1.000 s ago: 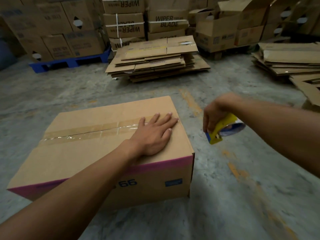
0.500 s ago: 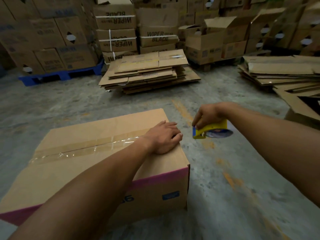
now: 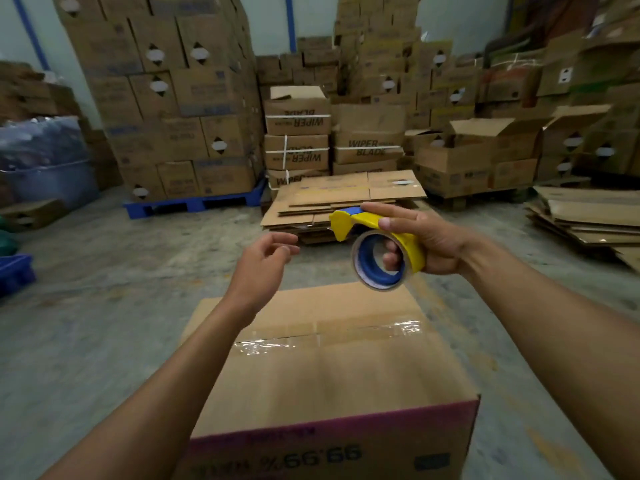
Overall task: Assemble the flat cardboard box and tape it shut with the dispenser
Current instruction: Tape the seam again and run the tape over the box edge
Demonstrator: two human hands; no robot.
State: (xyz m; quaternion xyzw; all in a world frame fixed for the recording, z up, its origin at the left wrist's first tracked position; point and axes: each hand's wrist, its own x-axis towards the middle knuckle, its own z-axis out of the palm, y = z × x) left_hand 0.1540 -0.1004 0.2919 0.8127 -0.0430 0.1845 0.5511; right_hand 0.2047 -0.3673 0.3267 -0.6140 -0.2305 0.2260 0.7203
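The assembled cardboard box (image 3: 332, 372) stands on the floor right below me, flaps closed, with a strip of clear tape (image 3: 325, 336) across its top seam. My right hand (image 3: 420, 242) holds the yellow and blue tape dispenser (image 3: 375, 249) in the air above the box's far edge, with the roll facing me. My left hand (image 3: 261, 268) hovers just left of the dispenser, fingers loosely curled and apart, holding nothing and clear of the box.
A stack of flat cardboard sheets (image 3: 346, 206) lies on the concrete floor ahead. More flattened boxes (image 3: 588, 220) lie at the right. Tall box stacks on a blue pallet (image 3: 194, 204) fill the back. A blue crate (image 3: 15, 271) sits at the far left.
My left hand has lifted off the box top into the air. My right hand has raised the dispenser and turned it over. The view has tilted up.
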